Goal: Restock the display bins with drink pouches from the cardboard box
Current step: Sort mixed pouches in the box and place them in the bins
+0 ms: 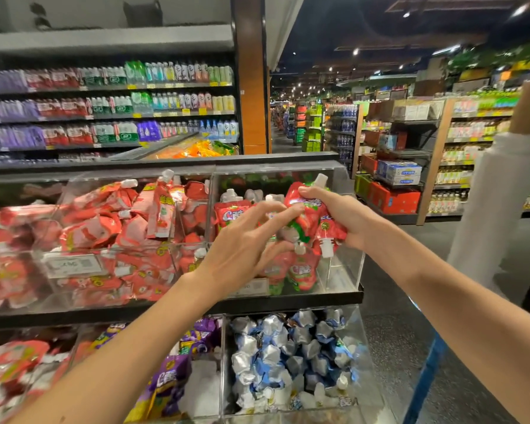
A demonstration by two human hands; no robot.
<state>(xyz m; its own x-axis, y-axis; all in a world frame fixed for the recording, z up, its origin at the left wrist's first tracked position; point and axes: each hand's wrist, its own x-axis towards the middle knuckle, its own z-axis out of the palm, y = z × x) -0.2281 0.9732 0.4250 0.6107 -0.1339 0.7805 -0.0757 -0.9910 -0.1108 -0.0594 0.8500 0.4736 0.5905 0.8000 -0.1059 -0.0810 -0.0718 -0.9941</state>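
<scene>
My right hand (334,215) grips a bunch of red strawberry drink pouches (311,217) with white caps, held above the upper right clear display bin (346,270). My left hand (245,243) reaches in from the left, its fingertips touching and pinching at the bunch. Inside that bin stand a few more red pouches (300,270), partly hidden behind my left hand. The cardboard box is not in view.
Upper left bins (74,264) hold piles of red pouches. Lower bins hold purple pouches (172,377) and blue-silver pouches (288,356). A person in a white sleeve (496,194) stands at the right. Drink shelves (104,108) line the back; an aisle floor (389,301) opens on the right.
</scene>
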